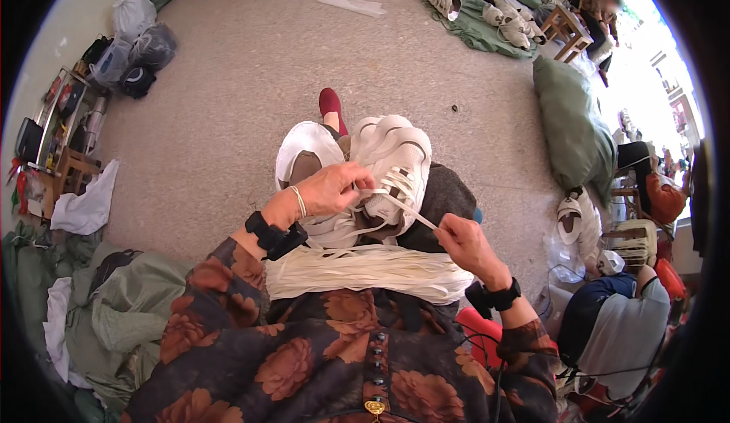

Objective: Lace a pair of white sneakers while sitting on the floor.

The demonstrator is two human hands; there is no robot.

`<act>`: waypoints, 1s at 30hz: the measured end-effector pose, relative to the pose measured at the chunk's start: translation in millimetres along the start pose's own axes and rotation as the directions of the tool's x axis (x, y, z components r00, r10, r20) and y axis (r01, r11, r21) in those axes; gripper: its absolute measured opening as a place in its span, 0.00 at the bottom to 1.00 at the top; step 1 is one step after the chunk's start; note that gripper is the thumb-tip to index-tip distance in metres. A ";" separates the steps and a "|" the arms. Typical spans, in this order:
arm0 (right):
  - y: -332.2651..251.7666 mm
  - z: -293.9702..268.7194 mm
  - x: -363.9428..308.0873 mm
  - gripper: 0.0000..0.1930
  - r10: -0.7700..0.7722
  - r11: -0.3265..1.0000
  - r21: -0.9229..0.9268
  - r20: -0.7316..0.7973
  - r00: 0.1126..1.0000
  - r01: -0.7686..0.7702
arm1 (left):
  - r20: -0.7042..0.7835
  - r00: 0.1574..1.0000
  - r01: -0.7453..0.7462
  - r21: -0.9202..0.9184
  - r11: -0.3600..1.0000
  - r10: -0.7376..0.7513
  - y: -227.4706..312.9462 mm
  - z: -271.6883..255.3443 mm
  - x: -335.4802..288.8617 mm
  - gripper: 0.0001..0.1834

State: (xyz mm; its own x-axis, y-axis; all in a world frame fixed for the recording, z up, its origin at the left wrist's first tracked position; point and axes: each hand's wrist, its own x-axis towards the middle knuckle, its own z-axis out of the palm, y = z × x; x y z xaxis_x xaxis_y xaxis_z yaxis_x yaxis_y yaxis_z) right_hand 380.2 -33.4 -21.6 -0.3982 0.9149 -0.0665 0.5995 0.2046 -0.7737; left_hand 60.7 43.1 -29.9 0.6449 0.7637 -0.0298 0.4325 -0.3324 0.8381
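The person's left hand (334, 187) is curling over the lacing of a white shoe (417, 157), thumb and fingers bunching close together; whether they are pinching a strand, one cannot tell. For tidy work, this hand should be steadying the upper and keeping the eyelets facing up, without pressing the shoe out of shape. In the middle, the pale lace (413, 213) is slanting down from the lacing; it should be lying flat and untwisted, each crossing sitting even before being snugged. At the right, the right hand (470, 248) is clamping the lace between thumb and forefinger; its pull should be following the line of the eyelets, smooth rather than jerky, so that the finished rows are not puckering.

As for position, a second shoe (312, 138) is lying just left of the left grip. The white shoe is sitting between the two grips, right beside the left fingertips and apart from the right hand, only the lace bridging that gap. A bundle of loose laces (365, 273) is stretching from side to side below the shoes.
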 end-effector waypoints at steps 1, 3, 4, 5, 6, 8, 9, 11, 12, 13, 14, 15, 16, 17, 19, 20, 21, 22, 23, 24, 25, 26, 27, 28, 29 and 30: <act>0.4 -1.5 -3.1 0.10 -0.002 1.000 0.002 0.001 1.000 0.002 | 0.024 1.000 0.006 -0.024 1.000 -0.006 0.9 0.6 -0.2 0.11; 0.8 -2.2 -5.9 0.11 0.035 0.998 0.060 -0.001 0.999 -0.035 | 0.001 1.000 0.020 0.074 0.997 -0.020 1.8 3.2 0.5 0.10; 0.5 -0.4 -5.1 0.11 0.034 0.998 0.062 -0.004 0.999 -0.034 | -0.020 0.999 0.029 0.169 0.985 -0.027 1.0 4.0 1.1 0.10; 0.0 2.9 -3.1 0.10 0.039 0.998 0.058 -0.007 0.999 -0.039 | -0.018 1.000 0.028 0.171 0.985 -0.025 -1.7 3.8 2.1 0.10; -1.5 5.8 -1.0 0.09 0.044 0.998 0.056 -0.011 0.999 -0.043 | -0.021 1.000 -0.010 0.207 0.978 0.014 -5.0 3.0 4.1 0.09; -9.9 8.5 4.7 0.09 0.017 0.996 0.087 -0.016 1.000 -0.015 | -0.020 0.999 -0.044 0.243 0.969 0.051 -8.7 0.6 7.0 0.09; -13.9 10.5 8.6 0.08 -0.010 0.993 0.116 -0.020 1.000 0.012 | 0.003 1.000 -0.025 0.235 0.972 0.025 -10.5 -0.5 8.5 0.08; -16.6 17.2 16.8 0.08 0.001 0.993 0.116 -0.009 1.000 0.000 | 0.038 0.999 -0.017 0.225 0.974 0.009 -13.8 -0.1 14.8 0.08; -16.9 20.9 20.8 0.08 0.007 0.993 0.116 0.008 1.000 -0.008 | 0.028 0.999 -0.023 0.119 0.993 0.020 -15.5 0.5 17.4 0.07; -16.7 24.8 24.6 0.08 0.011 0.993 0.118 0.004 1.000 -0.011 | 0.015 1.000 -0.027 0.014 1.000 0.027 -14.5 -0.2 19.4 0.06; -15.9 28.6 28.1 0.08 -0.028 0.993 0.114 -0.008 1.000 0.029 | 0.021 0.999 -0.029 0.014 0.999 0.029 -13.4 -0.3 22.1 0.06; -15.4 30.0 30.7 0.08 -0.066 0.992 0.110 -0.019 0.998 0.068 | 0.018 0.999 0.043 -0.153 0.987 -0.041 -12.4 0.1 25.5 0.05; -15.0 29.2 33.1 0.08 -0.076 0.994 0.074 -0.004 0.997 0.076 | 0.027 0.993 0.114 -0.316 0.942 -0.111 -9.0 0.6 28.2 0.04; -13.0 29.5 31.9 0.08 -0.071 0.995 0.076 -0.007 0.997 0.071 | 0.032 0.993 0.115 -0.316 0.942 -0.110 -5.0 3.0 29.9 0.04; -7.5 29.9 28.5 0.08 -0.132 0.991 0.022 -0.012 0.991 0.132 | 0.099 0.986 0.167 -0.572 0.803 -0.134 1.8 9.6 31.2 0.04; -6.0 28.1 25.5 0.08 -0.126 0.992 0.023 -0.016 0.992 0.127 | 0.106 0.986 0.168 -0.572 0.803 -0.131 0.7 10.9 30.9 0.04; -4.5 24.9 21.3 0.08 -0.129 0.992 0.007 -0.007 0.992 0.130 | 0.081 0.987 0.161 -0.591 0.791 -0.141 -1.8 11.4 29.9 0.04; -2.6 22.0 16.5 0.08 -0.132 0.991 -0.009 0.004 0.991 0.132 | 0.057 0.987 0.155 -0.609 0.778 -0.152 -4.6 12.6 28.7 0.05; -0.8 18.2 10.8 0.08 -0.127 0.992 -0.007 0.002 0.992 0.127 | 0.063 0.987 0.158 -0.609 0.777 -0.151 -7.2 14.2 27.9 0.05; 0.7 14.1 4.6 0.08 -0.095 0.996 0.007 0.017 0.995 0.094 | 0.070 0.986 0.162 -0.594 0.788 -0.150 -9.6 15.7 27.2 0.05; -0.1 11.5 0.6 0.07 -0.065 0.998 0.021 0.033 0.997 0.064 | 0.075 0.986 0.166 -0.577 0.800 -0.150 -9.0 16.1 26.6 0.06; -1.8 10.6 -1.4 0.07 -0.065 0.998 0.022 0.031 0.997 0.064 | 0.077 0.986 0.167 -0.575 0.801 -0.150 -8.2 16.5 26.3 0.06; -3.6 10.0 -3.0 0.07 -0.052 0.998 0.037 0.040 0.998 0.051 | 0.054 0.987 0.155 -0.509 0.846 -0.148 -7.2 16.6 25.7 0.08; -3.0 9.4 -4.8 0.07 -0.035 0.998 0.051 0.045 0.998 0.033 | 0.036 0.989 0.143 -0.441 0.886 -0.141 -3.3 17.2 27.7 0.09; -2.3 9.7 -5.1 0.07 -0.032 0.998 0.051 0.040 0.999 0.030 | 0.041 0.989 0.142 -0.440 0.887 -0.139 1.7 20.1 27.6 0.09; -2.0 10.4 -4.1 0.08 -0.028 0.997 0.073 0.036 0.999 0.026 | -0.163 0.982 0.041 -0.314 0.948 -0.097 8.0 25.3 25.0 0.09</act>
State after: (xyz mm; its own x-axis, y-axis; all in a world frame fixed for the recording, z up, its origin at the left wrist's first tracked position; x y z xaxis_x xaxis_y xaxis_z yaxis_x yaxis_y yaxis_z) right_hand 373.5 -41.1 -26.3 -0.4398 0.8956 -0.0672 0.5365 0.2020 -0.8193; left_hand 96.2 45.5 -37.7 0.4886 0.8722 -0.0217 0.2387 -0.1097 0.9649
